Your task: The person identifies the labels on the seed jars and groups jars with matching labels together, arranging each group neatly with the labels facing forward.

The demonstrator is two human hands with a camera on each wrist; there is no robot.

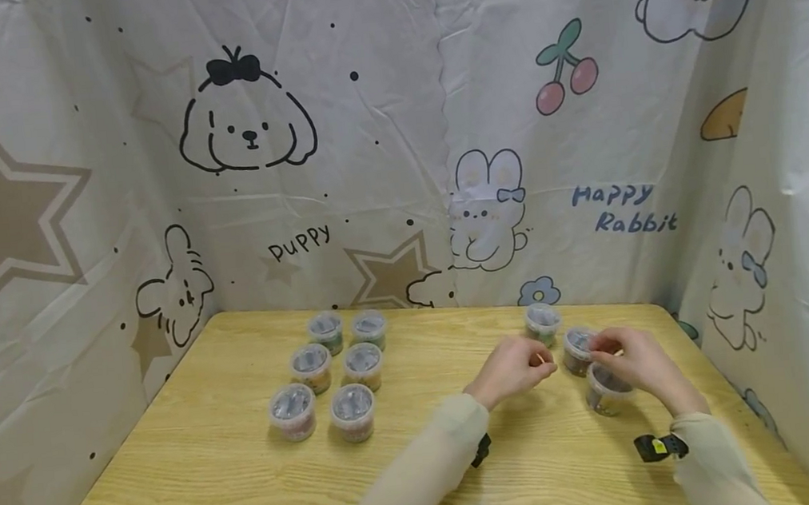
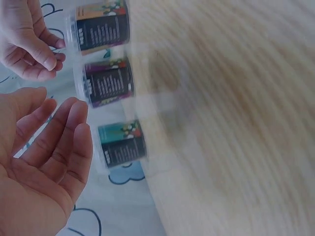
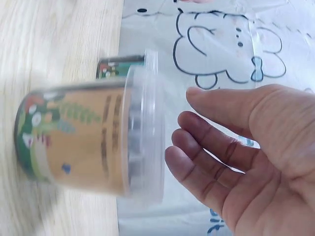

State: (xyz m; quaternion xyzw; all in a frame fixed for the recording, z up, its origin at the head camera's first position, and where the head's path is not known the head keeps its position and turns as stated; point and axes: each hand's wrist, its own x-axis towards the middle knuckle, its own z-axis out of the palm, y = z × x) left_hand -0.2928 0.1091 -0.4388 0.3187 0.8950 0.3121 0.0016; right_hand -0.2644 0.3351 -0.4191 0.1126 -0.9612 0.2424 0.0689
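Observation:
Three small tubs with clear lids stand close together on the right of the table. The farthest is a green-labelled tub (image 1: 543,327), then a purple-labelled tub (image 2: 106,82), and nearest an orange-labelled tub (image 3: 78,140). My right hand (image 1: 638,362) hovers just above the purple and orange tubs, partly covering the orange one in the head view. Its loosely bent fingers (image 3: 189,164) hold nothing and point toward the orange tub's lid. To the left of the tubs is my left hand (image 1: 512,370), palm empty and fingers (image 2: 74,142) relaxed, nearest the purple and green tubs.
On the table's left side, several more lidded tubs stand in two columns, among them a front-left tub (image 1: 292,412) and a front-right tub (image 1: 353,411). Printed curtains (image 1: 379,126) hang right behind the wooden table (image 1: 253,498) and along both sides.

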